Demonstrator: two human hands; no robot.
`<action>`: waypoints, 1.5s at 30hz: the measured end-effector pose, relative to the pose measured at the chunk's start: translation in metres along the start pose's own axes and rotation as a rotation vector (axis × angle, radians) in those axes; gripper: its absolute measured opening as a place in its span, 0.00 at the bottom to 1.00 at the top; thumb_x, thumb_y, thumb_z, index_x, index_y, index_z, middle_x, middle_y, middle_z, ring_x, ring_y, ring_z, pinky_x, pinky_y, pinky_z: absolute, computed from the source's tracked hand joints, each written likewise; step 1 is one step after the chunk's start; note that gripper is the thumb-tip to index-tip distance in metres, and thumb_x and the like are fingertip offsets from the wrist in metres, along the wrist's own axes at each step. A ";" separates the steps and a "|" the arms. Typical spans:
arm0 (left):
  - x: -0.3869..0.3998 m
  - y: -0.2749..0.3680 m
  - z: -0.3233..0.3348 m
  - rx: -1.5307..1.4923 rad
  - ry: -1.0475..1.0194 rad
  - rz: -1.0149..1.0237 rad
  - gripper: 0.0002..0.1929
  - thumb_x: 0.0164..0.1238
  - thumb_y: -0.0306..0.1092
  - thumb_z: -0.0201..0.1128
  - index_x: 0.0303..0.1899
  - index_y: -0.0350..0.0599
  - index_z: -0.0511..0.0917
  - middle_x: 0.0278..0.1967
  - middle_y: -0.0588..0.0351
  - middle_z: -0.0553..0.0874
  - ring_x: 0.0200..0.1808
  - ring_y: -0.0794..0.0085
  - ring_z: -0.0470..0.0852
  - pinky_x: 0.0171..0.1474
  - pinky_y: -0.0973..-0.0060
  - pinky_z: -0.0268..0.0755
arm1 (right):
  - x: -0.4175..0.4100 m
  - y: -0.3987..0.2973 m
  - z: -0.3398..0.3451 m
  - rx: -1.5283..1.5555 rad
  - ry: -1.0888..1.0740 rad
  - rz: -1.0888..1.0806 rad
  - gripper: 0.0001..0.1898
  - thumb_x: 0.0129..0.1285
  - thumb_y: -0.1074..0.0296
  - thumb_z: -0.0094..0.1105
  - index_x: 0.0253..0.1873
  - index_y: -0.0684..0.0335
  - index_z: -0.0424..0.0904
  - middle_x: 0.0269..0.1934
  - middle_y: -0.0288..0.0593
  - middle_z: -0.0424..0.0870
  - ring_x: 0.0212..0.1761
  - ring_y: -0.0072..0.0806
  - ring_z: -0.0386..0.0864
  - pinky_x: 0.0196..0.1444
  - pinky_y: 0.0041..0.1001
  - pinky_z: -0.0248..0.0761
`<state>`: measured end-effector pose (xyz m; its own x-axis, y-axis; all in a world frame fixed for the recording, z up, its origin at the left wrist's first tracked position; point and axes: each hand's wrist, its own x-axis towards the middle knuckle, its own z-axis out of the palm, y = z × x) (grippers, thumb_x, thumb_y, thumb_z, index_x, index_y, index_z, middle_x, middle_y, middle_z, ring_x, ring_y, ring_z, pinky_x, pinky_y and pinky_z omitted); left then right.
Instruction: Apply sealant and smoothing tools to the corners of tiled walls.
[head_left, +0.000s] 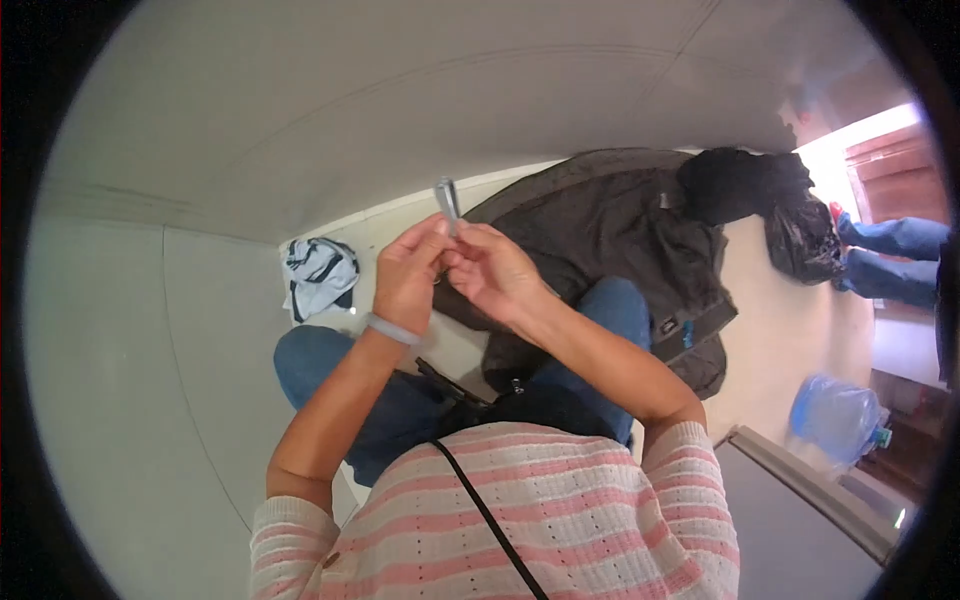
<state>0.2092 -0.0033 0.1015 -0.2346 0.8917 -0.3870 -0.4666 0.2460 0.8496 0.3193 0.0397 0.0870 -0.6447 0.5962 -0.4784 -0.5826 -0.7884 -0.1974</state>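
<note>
My left hand (406, 271) and my right hand (501, 264) meet at the fingertips in front of me. Between them they pinch the lower end of a small, slim metal tool (447, 198), whose silvery far end points up and away. Its exact kind is hard to tell, since the fingers cover the lower part. Beneath my right forearm, a dark grey-brown garment (585, 217) is spread over the floor and reaches my right knee. To the left of my left hand lies a crumpled white and black cloth (322, 277), by the wall.
A black cloth bundle (739, 184) and a black plastic bag (802, 240) lie past the garment. Another person's legs (892, 236) in jeans are at the far right. A clear water jug (836, 420) lies on the floor, near a grey panel's edge (810, 487). Grey walls (465, 97) enclose the front and left.
</note>
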 end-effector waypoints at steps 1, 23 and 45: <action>-0.002 0.000 -0.024 -0.003 -0.018 0.022 0.13 0.67 0.33 0.52 0.48 0.34 0.74 0.35 0.57 0.80 0.36 0.78 0.77 0.38 0.82 0.70 | 0.011 0.025 0.004 -0.012 0.063 -0.006 0.06 0.61 0.69 0.55 0.39 0.64 0.71 0.29 0.39 0.76 0.26 0.24 0.72 0.25 0.21 0.64; 0.002 0.049 -0.312 -0.379 0.092 0.030 0.07 0.63 0.25 0.55 0.40 0.32 0.71 0.39 0.46 0.79 0.43 0.66 0.78 0.49 0.73 0.73 | 0.080 0.059 -0.282 -2.423 0.372 -0.204 0.14 0.46 0.59 0.65 0.30 0.65 0.78 0.27 0.54 0.77 0.35 0.46 0.77 0.37 0.39 0.69; 0.034 0.067 -0.388 -0.593 0.342 0.483 0.04 0.62 0.22 0.55 0.37 0.35 0.70 0.38 0.48 0.78 0.43 0.62 0.78 0.51 0.69 0.72 | 0.237 0.217 0.169 -0.791 -0.418 0.487 0.04 0.62 0.75 0.48 0.38 0.70 0.68 0.27 0.38 0.71 0.17 0.14 0.58 0.13 0.14 0.48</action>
<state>-0.1608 -0.1036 0.0060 -0.7253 0.6595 -0.1976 -0.5970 -0.4595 0.6576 -0.0432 0.0352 0.0754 -0.9339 0.0696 -0.3508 0.1860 -0.7433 -0.6425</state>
